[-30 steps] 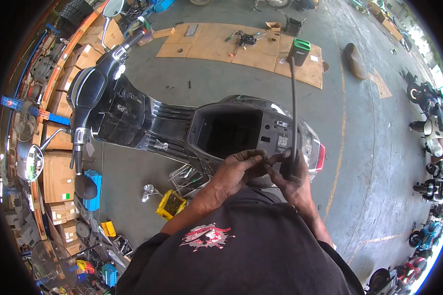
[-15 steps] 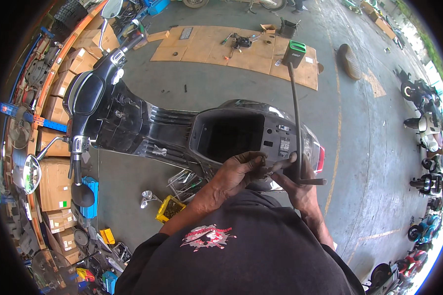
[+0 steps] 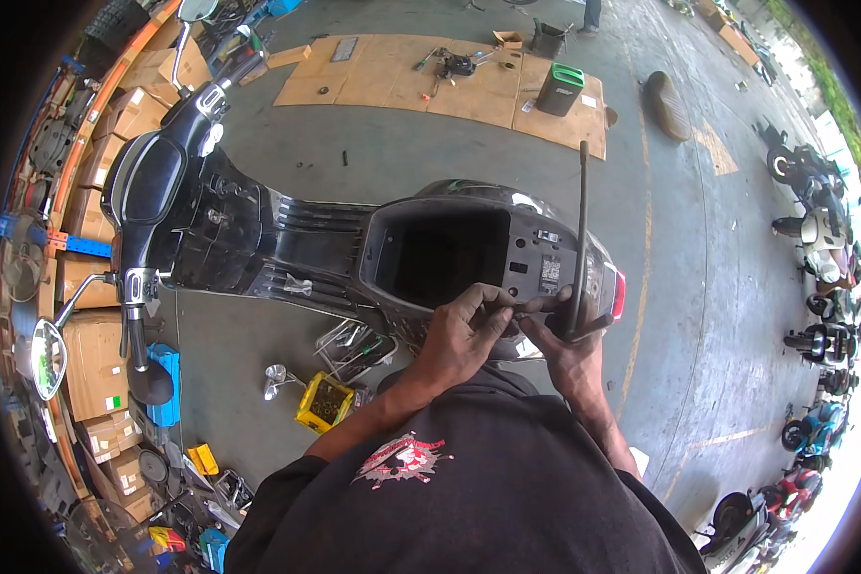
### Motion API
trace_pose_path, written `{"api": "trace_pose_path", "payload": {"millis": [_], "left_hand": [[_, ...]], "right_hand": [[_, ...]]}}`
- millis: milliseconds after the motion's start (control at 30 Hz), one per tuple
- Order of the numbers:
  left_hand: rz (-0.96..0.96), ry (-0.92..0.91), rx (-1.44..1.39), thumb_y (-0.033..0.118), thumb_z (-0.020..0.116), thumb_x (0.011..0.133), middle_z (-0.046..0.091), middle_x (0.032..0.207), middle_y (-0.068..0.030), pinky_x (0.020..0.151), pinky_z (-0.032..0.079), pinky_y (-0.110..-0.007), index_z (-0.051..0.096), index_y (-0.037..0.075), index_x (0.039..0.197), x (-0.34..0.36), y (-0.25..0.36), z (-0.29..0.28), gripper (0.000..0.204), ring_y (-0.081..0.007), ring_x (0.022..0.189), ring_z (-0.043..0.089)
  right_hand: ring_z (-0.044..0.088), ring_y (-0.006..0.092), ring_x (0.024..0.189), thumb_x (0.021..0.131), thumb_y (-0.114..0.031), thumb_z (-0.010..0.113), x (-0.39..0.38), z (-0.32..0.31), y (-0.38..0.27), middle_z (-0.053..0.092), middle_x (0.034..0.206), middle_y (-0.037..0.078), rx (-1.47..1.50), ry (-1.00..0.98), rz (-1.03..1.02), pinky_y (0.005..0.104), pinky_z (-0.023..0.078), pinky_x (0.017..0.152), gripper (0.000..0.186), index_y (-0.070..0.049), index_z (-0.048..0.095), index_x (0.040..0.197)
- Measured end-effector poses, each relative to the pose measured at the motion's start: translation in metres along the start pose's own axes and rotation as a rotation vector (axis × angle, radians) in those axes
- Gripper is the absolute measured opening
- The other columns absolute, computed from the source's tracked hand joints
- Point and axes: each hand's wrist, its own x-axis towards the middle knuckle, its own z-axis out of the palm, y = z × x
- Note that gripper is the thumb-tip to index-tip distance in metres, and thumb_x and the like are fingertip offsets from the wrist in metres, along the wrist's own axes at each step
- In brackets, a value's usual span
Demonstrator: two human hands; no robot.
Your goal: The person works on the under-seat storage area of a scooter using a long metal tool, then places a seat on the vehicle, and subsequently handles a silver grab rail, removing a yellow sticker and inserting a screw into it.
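Here's my right grip (image 3: 566, 352), just right of the frame's centre, closed around a bent metal bar (image 3: 583, 206). Its long leg points up the picture, and its short end sticks out to the right, past my palm. My left grip (image 3: 461, 335) sits right beside it at the centre, fingers curled and tips pinched in toward the right fingertips. Whether it holds anything small, I cannot tell; it's dark in there.

Both hands are over the near edge of a black scooter (image 3: 320, 239), lying across the middle of the frame, handlebars to the left, red tail light (image 3: 620, 295) to the right. Its storage well (image 3: 450, 256) gapes open at centre, and on the panel just right of that, a pale sticker (image 3: 550, 273) carries a block of dark print, too fine to make out.

Now the lettering on my black shirt (image 3: 507, 478), low in the frame: a red-and-white splash print (image 3: 404, 459) with curved red words over it. Up top, right of centre, a dark box with a green top (image 3: 560, 91) bears a small pale mark on its side, standing on flattened cardboard (image 3: 383, 81). Far left, a brown carton (image 3: 91, 359) shows a bright green square sticker (image 3: 114, 403). Lower left of centre, a yellow basket (image 3: 306, 419) sits on the floor (image 3: 230, 354).
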Motion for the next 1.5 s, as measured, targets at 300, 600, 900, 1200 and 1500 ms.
{"api": "trace_pose_path", "payload": {"millis": [300,600,900,1200,1500], "left_hand": [[0.069,-0.146,-0.115,0.007,0.056,0.093,0.066,0.091,-0.0065,0.074,0.05,-0.024,0.059,0.001,0.102,-0.001,-0.017,-0.008,0.011,-0.0079,0.084,0.062],[-0.197,-0.179,-0.307,0.013,0.058,0.091,0.061,0.09,-0.0022,0.074,0.048,-0.022,0.058,0.001,0.101,-0.002,-0.016,-0.017,0.016,-0.0067,0.084,0.058],[-0.36,-0.255,-0.445,0.012,0.058,0.093,0.064,0.094,-0.0071,0.078,0.053,-0.028,0.06,-0.001,0.105,0.007,-0.021,-0.037,0.018,-0.0112,0.088,0.062],[-0.676,-0.374,-0.885,0.013,0.057,0.092,0.065,0.095,-0.011,0.077,0.052,-0.032,0.062,-0.001,0.106,0.017,-0.04,-0.03,0.02,-0.019,0.085,0.063],[-0.826,-0.189,-1.406,0.011,0.056,0.09,0.064,0.091,-0.0127,0.074,0.055,-0.032,0.061,-0.001,0.092,0.053,-0.103,-0.016,0.013,-0.0216,0.085,0.064]], "right_hand": [[0.063,0.0212,0.084,0.082,-0.007,0.066,0.002,0.005,0.035,0.065,0.094,0.012,-0.335,0.162,-0.085,0.0339,0.051,0.073,0.029,-0.001,0.045,0.102],[0.064,0.0257,0.068,0.082,-0.009,0.063,-0.009,0.033,0.038,0.065,0.083,0.014,-0.389,0.243,-0.074,0.035,0.051,0.061,0.023,-0.001,0.05,0.099],[0.057,0.0136,0.059,0.083,-0.011,0.069,-0.017,0.052,0.011,0.064,0.077,0.009,-0.559,0.244,-0.167,0.0291,0.046,0.056,0.015,-0.002,0.058,0.089],[0.061,0.019,0.059,0.08,-0.01,0.073,-0.019,0.038,0.018,0.067,0.081,0.01,-0.64,0.249,-0.212,0.0308,0.048,0.055,0.024,-0.002,0.055,0.094],[0.053,0.012,0.065,0.093,-0.022,0.056,-0.046,-0.061,0.0,0.058,0.071,0.008,-0.488,0.103,0.015,0.0271,0.043,0.061,0.025,0.002,0.06,0.094]]}}
